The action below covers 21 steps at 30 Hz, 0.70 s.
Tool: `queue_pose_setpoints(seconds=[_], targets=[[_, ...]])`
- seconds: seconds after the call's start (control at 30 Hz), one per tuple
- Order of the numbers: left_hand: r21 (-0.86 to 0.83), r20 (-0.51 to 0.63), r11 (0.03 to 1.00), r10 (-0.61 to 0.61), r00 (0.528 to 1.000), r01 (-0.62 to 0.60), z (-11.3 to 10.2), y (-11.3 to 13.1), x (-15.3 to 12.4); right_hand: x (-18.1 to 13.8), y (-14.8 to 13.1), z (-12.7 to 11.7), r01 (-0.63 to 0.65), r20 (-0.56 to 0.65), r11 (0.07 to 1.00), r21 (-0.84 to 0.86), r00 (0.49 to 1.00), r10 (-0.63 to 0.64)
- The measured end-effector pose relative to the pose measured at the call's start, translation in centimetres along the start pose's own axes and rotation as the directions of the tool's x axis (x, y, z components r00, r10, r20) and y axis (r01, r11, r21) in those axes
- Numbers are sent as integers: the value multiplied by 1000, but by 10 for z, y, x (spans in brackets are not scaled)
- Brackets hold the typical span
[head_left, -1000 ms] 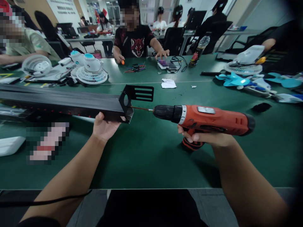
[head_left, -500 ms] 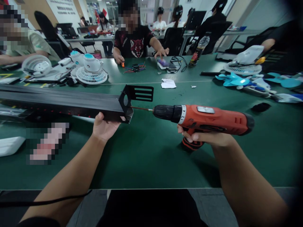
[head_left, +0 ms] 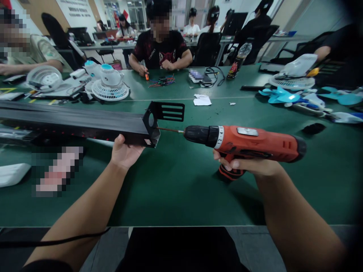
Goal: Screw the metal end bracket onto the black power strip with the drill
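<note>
A long black metal housing point(head_left: 113, 122) reaches in from the left edge, raised off the table at its right end. My left hand point(head_left: 126, 153) grips that end from below, thumb on the near side. A slotted black bracket point(head_left: 168, 111) with a round hole sticks out there. My right hand point(head_left: 244, 164) is wrapped round the handle of a red and black cordless drill point(head_left: 255, 141), which points left. From its chuck a long thin bit point(head_left: 170, 130) runs to the housing's end, just under the bracket; its tip is hidden there.
White fans point(head_left: 110, 88) stand at the back left, with blue fan blades point(head_left: 279, 95) at the right. A bottle point(head_left: 238, 60), a paper scrap point(head_left: 202, 100) and a black object point(head_left: 313, 129) lie farther off. Opposite sits a co-worker point(head_left: 161, 49) holding an orange-tipped tool.
The co-worker opposite has drawn one hand back from the phone-like device toward their chest. My hands, the drill and the housing stay nearly where they were.
</note>
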State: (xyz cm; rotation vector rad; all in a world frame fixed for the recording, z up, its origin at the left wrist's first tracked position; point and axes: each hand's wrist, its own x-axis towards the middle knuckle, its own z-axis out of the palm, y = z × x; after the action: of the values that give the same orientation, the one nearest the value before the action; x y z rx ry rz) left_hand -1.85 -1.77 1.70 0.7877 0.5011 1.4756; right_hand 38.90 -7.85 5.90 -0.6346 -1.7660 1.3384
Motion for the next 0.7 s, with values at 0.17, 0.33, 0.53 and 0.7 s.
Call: queue_pose_setpoints(seconds=[0.17, 0.33, 0.53, 0.7], targets=[[25, -25, 1000, 10, 1000, -10, 1, 0, -1, 0, 0, -1, -14, -8, 1000, -25, 1000, 14], [-1, -21, 1000, 9, 1000, -9, 0, 0, -1, 3, -5, 2, 8, 13, 1000, -25, 1000, -8], [-25, -21, 1000, 1, 1000, -2, -4, -1, 0, 4, -7, 3, 14, 33, 999, -37, 999, -12], [7, -17, 1000, 5, 1000, -4, 0, 1, -1, 5, -8, 4, 19, 17, 999, -34, 1000, -19]])
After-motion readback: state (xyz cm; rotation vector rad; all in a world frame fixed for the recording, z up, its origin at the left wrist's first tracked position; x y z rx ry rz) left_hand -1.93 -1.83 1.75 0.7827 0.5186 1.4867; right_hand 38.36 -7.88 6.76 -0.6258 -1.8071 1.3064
